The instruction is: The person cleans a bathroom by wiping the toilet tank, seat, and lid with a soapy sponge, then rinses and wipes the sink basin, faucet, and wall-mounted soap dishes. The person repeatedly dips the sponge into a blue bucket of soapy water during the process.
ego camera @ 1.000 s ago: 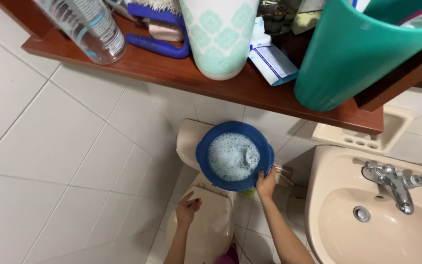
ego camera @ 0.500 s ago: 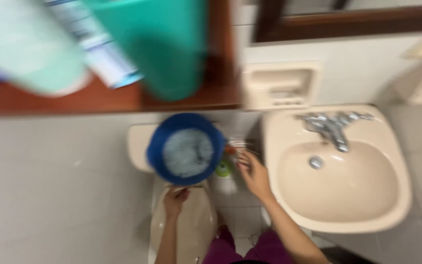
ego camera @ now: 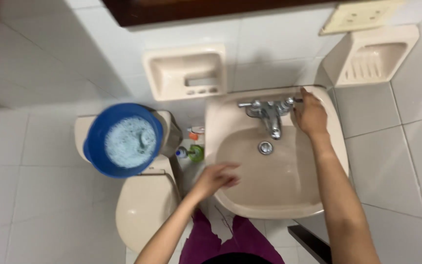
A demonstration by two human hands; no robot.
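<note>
Head view: right hand (ego camera: 310, 116) fingers grip the tap handle (ego camera: 291, 101); left hand (ego camera: 216, 177) loose; blue basin (ego camera: 92, 142) holds suds.

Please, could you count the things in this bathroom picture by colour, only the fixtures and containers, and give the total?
Beige: 4 (sink, toilet, wall holder, soap dish)
Blue: 1 (bucket holding foamy water)
Silver: 1 (tap, with the right hand at its handle)
Green: 1 (small bottle)
Total: 7
</note>
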